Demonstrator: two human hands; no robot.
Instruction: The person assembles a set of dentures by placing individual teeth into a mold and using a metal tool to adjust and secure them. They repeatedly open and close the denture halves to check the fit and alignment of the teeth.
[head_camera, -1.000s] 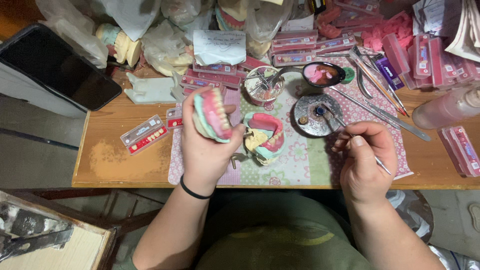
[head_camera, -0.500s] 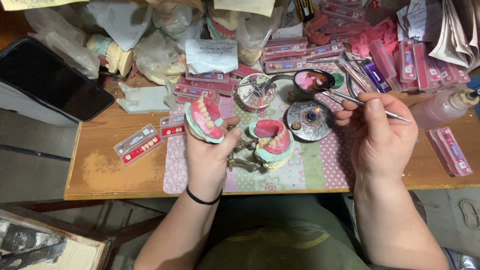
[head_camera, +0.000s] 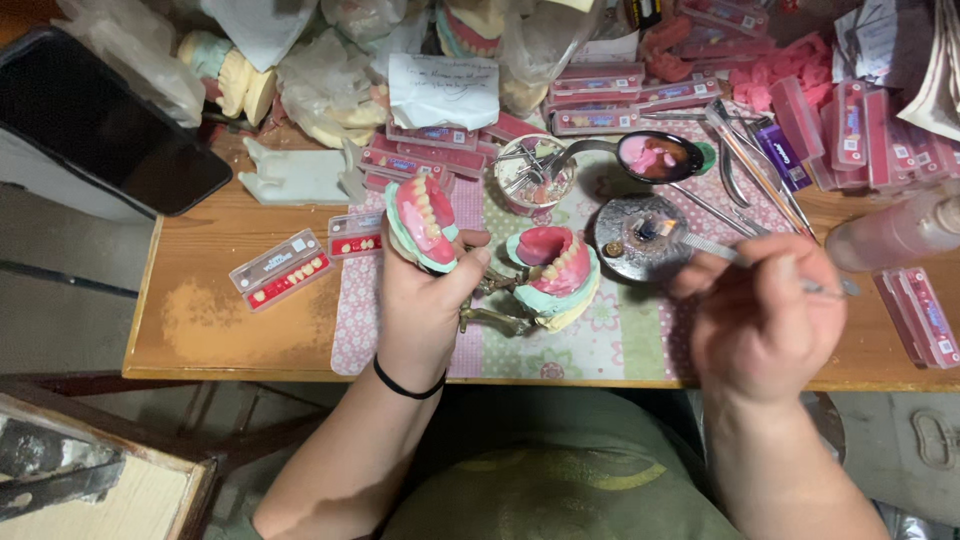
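Hands at centre frame: left hand (head_camera: 425, 290) clamped on a denture model (head_camera: 423, 222), right hand (head_camera: 765, 315) pinching a metal wax tool (head_camera: 735, 255) at a small dish (head_camera: 640, 238), mid tooth-setting, steady placement needed.

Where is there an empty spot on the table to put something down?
Bare wood shows at the table's near left corner, below the small tooth card and left of the patterned mat. The back, around the pink boxes and plastic bags, is crowded.
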